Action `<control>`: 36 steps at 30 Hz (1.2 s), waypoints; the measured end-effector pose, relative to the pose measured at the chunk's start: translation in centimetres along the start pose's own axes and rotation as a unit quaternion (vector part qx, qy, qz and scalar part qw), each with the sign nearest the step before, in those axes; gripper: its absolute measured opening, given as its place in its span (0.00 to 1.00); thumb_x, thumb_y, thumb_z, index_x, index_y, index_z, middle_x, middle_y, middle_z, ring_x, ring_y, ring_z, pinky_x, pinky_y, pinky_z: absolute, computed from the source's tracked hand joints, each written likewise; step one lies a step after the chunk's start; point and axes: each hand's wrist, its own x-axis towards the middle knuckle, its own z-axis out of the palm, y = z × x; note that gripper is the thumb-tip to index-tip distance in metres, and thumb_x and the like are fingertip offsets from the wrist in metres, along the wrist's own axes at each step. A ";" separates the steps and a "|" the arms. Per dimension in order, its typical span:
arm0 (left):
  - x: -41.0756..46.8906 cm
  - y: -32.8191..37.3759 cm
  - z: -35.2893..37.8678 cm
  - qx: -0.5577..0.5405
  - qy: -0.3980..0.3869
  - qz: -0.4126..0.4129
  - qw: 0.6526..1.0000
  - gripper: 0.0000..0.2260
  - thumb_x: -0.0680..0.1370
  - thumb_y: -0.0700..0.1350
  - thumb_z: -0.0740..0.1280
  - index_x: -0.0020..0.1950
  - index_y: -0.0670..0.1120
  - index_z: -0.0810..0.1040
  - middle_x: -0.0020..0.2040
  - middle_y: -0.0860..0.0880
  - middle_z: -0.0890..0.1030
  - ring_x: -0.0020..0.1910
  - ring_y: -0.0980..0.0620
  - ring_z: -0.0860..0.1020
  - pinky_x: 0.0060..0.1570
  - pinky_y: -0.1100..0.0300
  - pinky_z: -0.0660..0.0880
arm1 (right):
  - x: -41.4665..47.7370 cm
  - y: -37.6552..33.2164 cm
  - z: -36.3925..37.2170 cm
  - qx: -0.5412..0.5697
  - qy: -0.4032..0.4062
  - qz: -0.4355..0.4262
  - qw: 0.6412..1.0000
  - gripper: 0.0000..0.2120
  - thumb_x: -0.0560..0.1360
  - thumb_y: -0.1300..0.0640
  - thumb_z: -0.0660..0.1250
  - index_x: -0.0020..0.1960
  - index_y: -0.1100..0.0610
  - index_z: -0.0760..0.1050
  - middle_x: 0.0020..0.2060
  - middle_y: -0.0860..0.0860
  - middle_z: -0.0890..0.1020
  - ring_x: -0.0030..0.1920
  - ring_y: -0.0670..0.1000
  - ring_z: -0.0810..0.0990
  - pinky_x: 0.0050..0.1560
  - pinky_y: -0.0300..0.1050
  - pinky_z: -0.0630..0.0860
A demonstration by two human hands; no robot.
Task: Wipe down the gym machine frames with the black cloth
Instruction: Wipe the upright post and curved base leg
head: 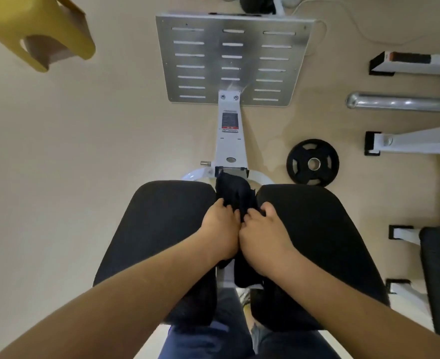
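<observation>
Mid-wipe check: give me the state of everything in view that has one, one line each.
Black cloth: bunched, lying along the gap between the two black padded cushions.
Left-hand grip: fingers curled on the cloth.
Right-hand grip: fingers curled on the cloth.
White metal machine frame: partly covered by the cloth.
Slotted steel footplate: bare.
Black round weight plate: flat on the floor, unloaded.

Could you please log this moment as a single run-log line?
left hand: grips black cloth | right hand: grips black cloth | place: in gap between two black pads, over white frame
</observation>
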 end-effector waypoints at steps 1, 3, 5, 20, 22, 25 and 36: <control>-1.4 1.0 0.1 0.001 -0.001 0.003 1.000 0.31 0.81 0.54 0.53 0.78 0.40 0.47 0.77 0.40 0.57 0.74 0.43 0.58 0.75 0.47 0.50 | -1.4 -0.6 0.0 0.011 0.028 -0.010 0.999 0.14 0.79 0.54 0.56 0.57 0.56 0.77 0.54 0.54 0.79 0.59 0.56 0.71 0.66 0.55 0.54; -3.8 3.2 0.6 0.000 -0.003 -0.001 1.000 0.33 0.80 0.55 0.52 0.78 0.39 0.43 0.78 0.38 0.50 0.77 0.40 0.51 0.75 0.45 0.48 | -4.0 -1.9 -0.1 0.008 0.055 -0.033 0.998 0.13 0.79 0.57 0.55 0.54 0.58 0.78 0.49 0.55 0.80 0.53 0.57 0.73 0.64 0.54 0.57; -6.1 5.8 1.4 0.000 0.008 -0.015 1.000 0.34 0.81 0.56 0.51 0.77 0.38 0.41 0.78 0.37 0.46 0.77 0.38 0.46 0.75 0.44 0.47 | -6.6 -3.5 0.9 -0.011 0.069 -0.045 0.997 0.14 0.79 0.57 0.56 0.56 0.61 0.77 0.50 0.57 0.80 0.54 0.59 0.73 0.64 0.55 0.57; -7.8 10.5 3.2 0.095 0.142 -0.314 0.934 0.36 0.76 0.69 0.50 0.79 0.54 0.45 0.79 0.51 0.53 0.78 0.48 0.46 0.72 0.41 0.36 | -4.7 -5.6 3.5 -0.126 0.074 0.095 0.985 0.45 0.73 0.34 0.61 0.78 0.55 0.45 0.76 0.57 0.57 0.75 0.62 0.53 0.71 0.68 0.45; -8.1 11.4 2.9 0.150 0.125 -0.389 0.900 0.31 0.73 0.70 0.45 0.75 0.67 0.45 0.76 0.67 0.54 0.76 0.60 0.44 0.71 0.47 0.33 | -5.0 -6.9 4.4 -0.200 0.076 0.098 0.972 0.40 0.76 0.35 0.57 0.78 0.54 0.48 0.76 0.55 0.59 0.75 0.63 0.53 0.70 0.70 0.45; -8.9 12.7 6.1 0.132 0.201 -0.278 0.930 0.35 0.79 0.58 0.54 0.78 0.42 0.45 0.76 0.44 0.62 0.77 0.41 0.52 0.68 0.40 0.30 | -7.2 -7.8 6.0 -0.222 0.154 0.102 0.958 0.36 0.78 0.41 0.56 0.78 0.58 0.48 0.71 0.56 0.68 0.73 0.63 0.60 0.71 0.67 0.46; -13.0 13.0 12.0 0.176 0.302 -0.106 0.931 0.26 0.80 0.47 0.45 0.75 0.35 0.49 0.77 0.34 0.51 0.76 0.34 0.43 0.64 0.37 0.25 | -9.3 -11.4 10.5 -0.060 0.364 0.052 0.928 0.14 0.69 0.62 0.56 0.39 0.56 0.81 0.33 0.50 0.78 0.34 0.50 0.77 0.34 0.42 0.73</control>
